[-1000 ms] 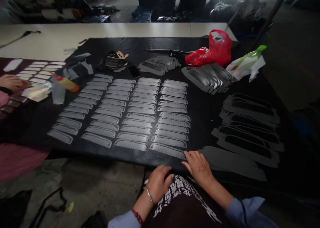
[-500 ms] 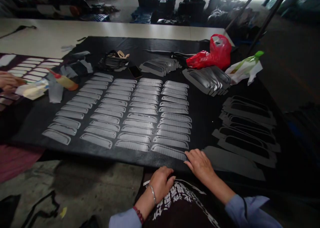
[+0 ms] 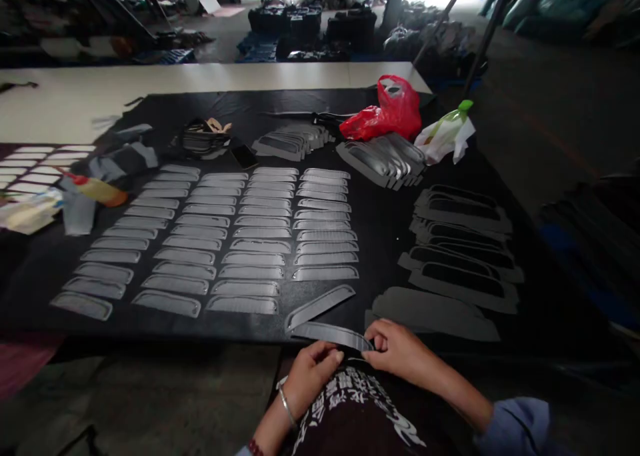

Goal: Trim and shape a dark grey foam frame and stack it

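Observation:
My left hand (image 3: 311,371) and my right hand (image 3: 395,349) both pinch one long grey strip (image 3: 333,335) at the near edge of the black mat (image 3: 385,243). A second grey strip (image 3: 320,305) lies skewed just beyond it. Rows of several like grey strips (image 3: 240,233) cover the mat in front of me. Black frame-shaped cut-outs (image 3: 463,243) lie in a pile to the right of my right hand.
A red plastic bag (image 3: 387,109) and a green-capped bottle in white wrap (image 3: 445,129) sit at the far right. Stacks of dark pieces (image 3: 383,159) and a phone (image 3: 244,156) lie beyond the rows. An orange glue bottle (image 3: 97,189) rests at left.
My hands have pulled the nearest grey strip off its row to the mat's edge, and the strip behind it has been knocked askew. The camera view has shifted right; the other person's hand is out of view.

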### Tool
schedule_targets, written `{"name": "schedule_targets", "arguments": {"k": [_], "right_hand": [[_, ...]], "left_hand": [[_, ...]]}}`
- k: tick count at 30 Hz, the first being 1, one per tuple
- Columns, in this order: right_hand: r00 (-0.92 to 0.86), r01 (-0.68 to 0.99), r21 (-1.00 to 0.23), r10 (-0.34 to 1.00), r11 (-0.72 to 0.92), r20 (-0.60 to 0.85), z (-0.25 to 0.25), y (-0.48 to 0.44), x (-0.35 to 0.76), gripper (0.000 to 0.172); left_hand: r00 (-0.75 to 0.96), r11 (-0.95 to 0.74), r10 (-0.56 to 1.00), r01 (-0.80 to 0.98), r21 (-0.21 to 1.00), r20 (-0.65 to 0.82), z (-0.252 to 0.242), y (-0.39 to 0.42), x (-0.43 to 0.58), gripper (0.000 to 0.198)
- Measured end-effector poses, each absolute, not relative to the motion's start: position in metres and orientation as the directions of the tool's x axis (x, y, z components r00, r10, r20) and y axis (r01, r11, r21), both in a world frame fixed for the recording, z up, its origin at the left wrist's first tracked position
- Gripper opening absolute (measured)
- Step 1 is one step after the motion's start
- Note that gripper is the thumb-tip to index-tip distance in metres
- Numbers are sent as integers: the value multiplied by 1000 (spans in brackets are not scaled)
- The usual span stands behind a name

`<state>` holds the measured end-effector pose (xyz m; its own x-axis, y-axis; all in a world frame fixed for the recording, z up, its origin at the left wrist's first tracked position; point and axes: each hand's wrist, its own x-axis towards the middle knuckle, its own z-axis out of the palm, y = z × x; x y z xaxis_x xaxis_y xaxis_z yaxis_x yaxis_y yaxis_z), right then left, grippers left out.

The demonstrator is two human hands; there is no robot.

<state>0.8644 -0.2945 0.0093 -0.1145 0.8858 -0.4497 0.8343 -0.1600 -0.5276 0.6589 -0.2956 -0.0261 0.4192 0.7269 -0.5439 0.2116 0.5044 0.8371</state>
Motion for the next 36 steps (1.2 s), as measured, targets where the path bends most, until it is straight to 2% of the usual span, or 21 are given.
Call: {"name": "schedule_targets", "arguments": {"k": [5, 8, 10, 13, 16, 22, 28, 36], "right_hand": [[-146, 685, -670, 846, -288, -513, 3, -304, 868, 17], [-144, 635, -700, 840, -328, -524, -4, -303, 863, 15], [-134, 625, -704, 842, -337, -522, -10, -301, 858, 16], [-131, 648, -700, 860, -302, -493, -16, -298, 853, 16], [-180, 705, -684, 884, -190, -431, -14, -297, 853, 14], [-212, 864, -499, 950, 73, -229, 1, -281, 855, 18], [-371, 886, -338, 922, 317, -107, -23, -246, 825, 6], [-372, 915, -193, 926, 354, -66, -43, -237, 809, 8]], "left_hand": [[387, 729, 666, -157, 666, -638, -14, -297, 676, 47], [359, 779, 627, -303, 549, -691, -13, -298, 687, 57], [357, 779, 624, -362, 513, -696, -15, -297, 691, 56], [345, 762, 633, -434, 480, -693, -23, -296, 693, 49], [337, 751, 630, -492, 440, -700, -31, -296, 690, 44], [279, 746, 590, -546, 380, -758, -38, -299, 686, 38], [283, 730, 582, -595, 336, -763, -32, -300, 680, 36], [476, 784, 498, -605, 141, -725, 6, -313, 609, 36]]}}
